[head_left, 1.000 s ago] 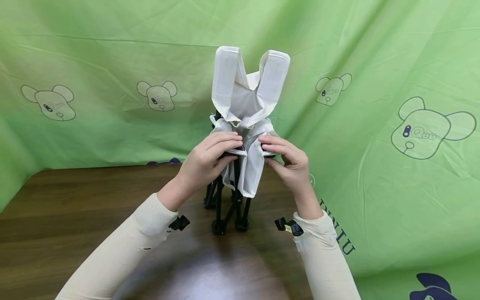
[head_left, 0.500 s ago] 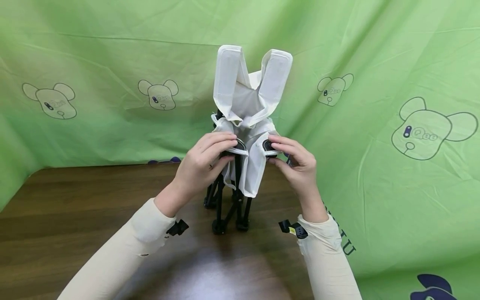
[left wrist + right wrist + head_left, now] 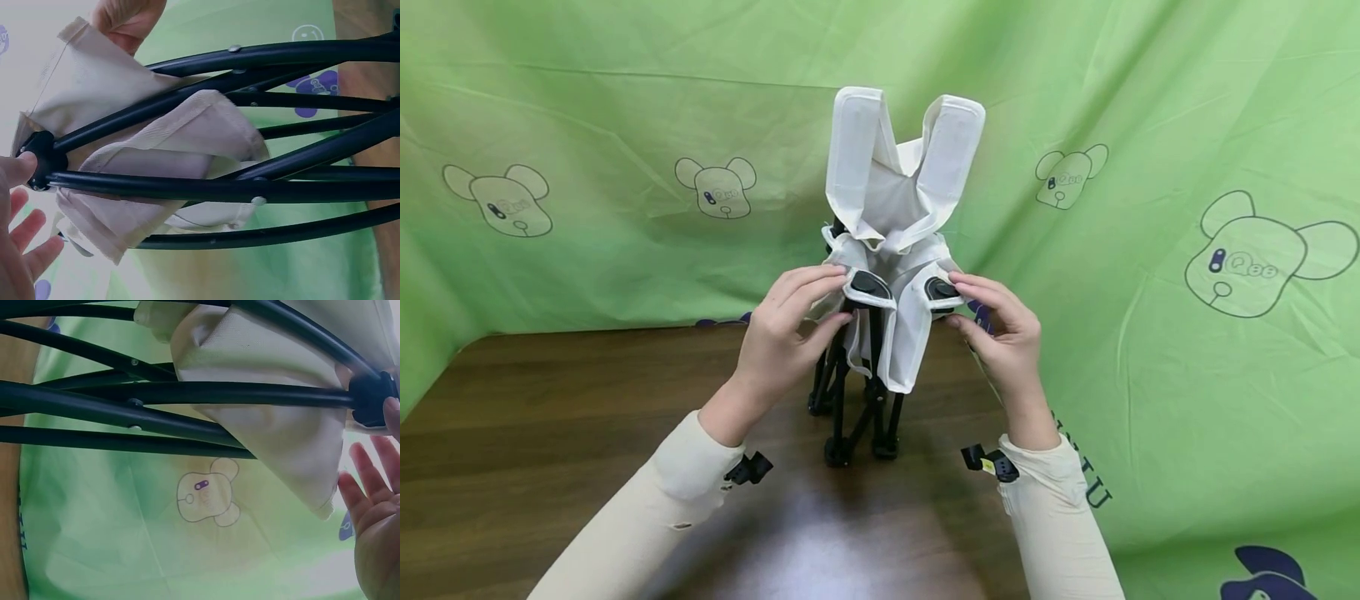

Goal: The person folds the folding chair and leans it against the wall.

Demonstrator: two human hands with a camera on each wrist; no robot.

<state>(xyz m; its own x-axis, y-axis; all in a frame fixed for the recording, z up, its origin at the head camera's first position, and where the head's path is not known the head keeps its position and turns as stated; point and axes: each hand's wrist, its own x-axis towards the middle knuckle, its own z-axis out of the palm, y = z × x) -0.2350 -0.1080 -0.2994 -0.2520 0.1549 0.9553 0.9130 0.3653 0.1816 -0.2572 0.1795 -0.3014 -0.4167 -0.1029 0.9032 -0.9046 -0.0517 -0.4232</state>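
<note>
A partly folded camp chair stands upright in the middle of the head view, with white fabric point(image 3: 917, 333) hung on a crossed black tube frame point(image 3: 877, 400). At its front left seat corner point(image 3: 869, 288), my left hand point(image 3: 782, 333) touches the edge with its fingertips, thumb below. In the left wrist view that thumb meets the black corner joint point(image 3: 42, 161) while other fingers spread apart. My right hand point(image 3: 1003, 333) touches the front right corner point(image 3: 942, 292) similarly; its thumb reaches the black joint point(image 3: 372, 400) in the right wrist view, fingers extended.
The chair's feet point(image 3: 837, 452) rest on a brown wood-grain surface point(image 3: 587, 433). Behind and to the right hangs a green cloth point(image 3: 625, 75) printed with cartoon heads. Two white backrest flaps point(image 3: 853, 158) rise above the seat.
Both hands have slid outward, away from each other, off the seat corners toward their outer edges. The black corner patches, covered by fingers before, now show. The chair stays in place.
</note>
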